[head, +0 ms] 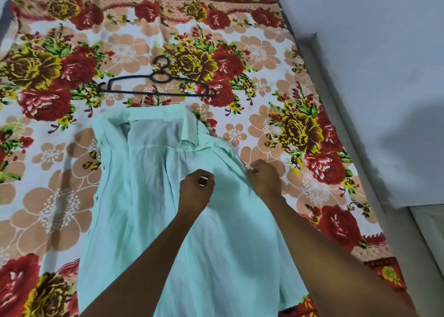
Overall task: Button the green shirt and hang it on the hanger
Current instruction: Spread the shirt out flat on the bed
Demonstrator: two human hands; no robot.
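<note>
A pale green shirt (149, 191) lies spread open on the bed, collar pointing away from me, its inside facing up. Dark buttons run along its left edge. My right hand (264, 179) pinches the shirt's right front edge just below the collar. My left hand (195, 189) hovers over the middle of the shirt with fingers curled; whether it grips cloth is unclear. A black hanger (157, 86) lies flat on the bed beyond the collar, apart from the shirt.
The bed is covered by a floral sheet (60, 160) in red, yellow and peach. A white wall (372, 76) runs along the bed's right side, with a ledge at the lower right.
</note>
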